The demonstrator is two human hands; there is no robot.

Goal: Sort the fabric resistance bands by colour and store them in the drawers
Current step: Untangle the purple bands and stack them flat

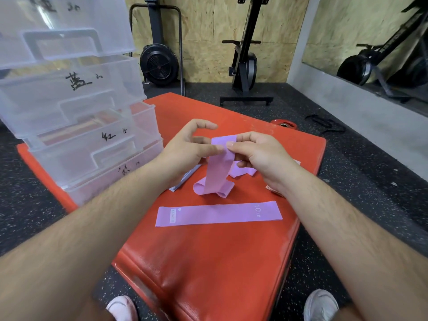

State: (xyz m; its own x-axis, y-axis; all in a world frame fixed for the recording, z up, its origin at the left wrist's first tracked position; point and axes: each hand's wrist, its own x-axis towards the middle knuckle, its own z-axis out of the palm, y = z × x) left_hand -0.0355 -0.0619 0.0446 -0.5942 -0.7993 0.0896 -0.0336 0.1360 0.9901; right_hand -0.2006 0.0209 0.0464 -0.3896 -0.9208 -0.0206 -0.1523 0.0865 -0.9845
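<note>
My left hand [185, 147] and my right hand [257, 154] both pinch the top end of a purple fabric band [218, 167], which hangs down and curls on the red mat [220, 262]. A second purple band [218, 214], marked 10 LB, lies flat on the mat nearer to me. More purple fabric [243, 171] shows under my right hand. A grey-blue band [185, 178] peeks out below my left wrist. A pink band's edge [274, 189] shows by my right wrist. The clear plastic drawers [76, 112] stand stacked at the left, each with a handwritten label.
The drawer stack sits on the mat's far left corner, with reddish bands visible inside a middle drawer [88, 126]. Exercise machines [245, 54] stand against the plywood wall behind. A red weight plate [283, 123] and black straps [326, 123] lie on the rubber floor. My white shoes [320, 304] are at the bottom.
</note>
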